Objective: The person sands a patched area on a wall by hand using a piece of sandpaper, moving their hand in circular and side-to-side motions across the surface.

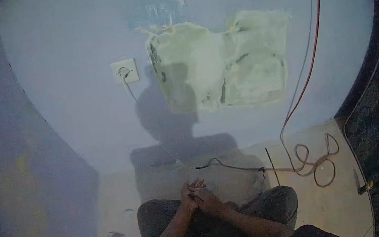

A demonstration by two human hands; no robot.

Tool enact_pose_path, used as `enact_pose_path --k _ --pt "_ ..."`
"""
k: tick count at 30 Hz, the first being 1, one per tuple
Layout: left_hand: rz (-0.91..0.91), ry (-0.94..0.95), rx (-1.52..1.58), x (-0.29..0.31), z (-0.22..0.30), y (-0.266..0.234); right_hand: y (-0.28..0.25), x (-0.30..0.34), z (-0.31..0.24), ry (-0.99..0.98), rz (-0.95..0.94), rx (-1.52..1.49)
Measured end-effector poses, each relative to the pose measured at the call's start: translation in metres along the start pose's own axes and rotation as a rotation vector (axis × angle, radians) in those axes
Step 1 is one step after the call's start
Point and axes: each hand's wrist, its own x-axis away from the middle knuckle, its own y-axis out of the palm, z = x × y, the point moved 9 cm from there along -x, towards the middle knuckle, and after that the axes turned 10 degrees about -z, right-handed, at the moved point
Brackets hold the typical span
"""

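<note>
In front of my crossed legs (264,208), my two hands rest together, one against the other. My left hand (188,198) has its fingers stretched out toward the wall. Lying across its palm is my right hand (205,199), its fingers loosely extended and partly hidden in the overlap. No object shows in either hand. Just beyond the hands, the dark end of a thin cable (236,167) lies on the floor, apart from them. To its right is a thin dark rod (271,162).
A red cable (317,26) hangs down the wall at right and runs into loose loops (325,174) on the floor. A white socket (123,71) with a plug sits left of a rough pale patch (220,64). A yellow-and-black-handled tool (367,186) lies at the right edge.
</note>
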Motion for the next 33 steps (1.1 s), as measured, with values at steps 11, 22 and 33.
enact_pose_path --k 11,22,33 --pt "-0.204 -0.093 -0.045 0.01 -0.003 0.045 0.005 0.005 -0.003 0.136 -0.168 -0.053" --pt "0.184 0.227 -0.121 0.011 0.029 -0.001 -0.005 -0.001 0.0 0.338 -0.128 -0.022" --pt "0.006 0.146 -0.369 0.012 0.016 0.028 -0.009 0.004 0.008 0.528 -0.079 -0.182"
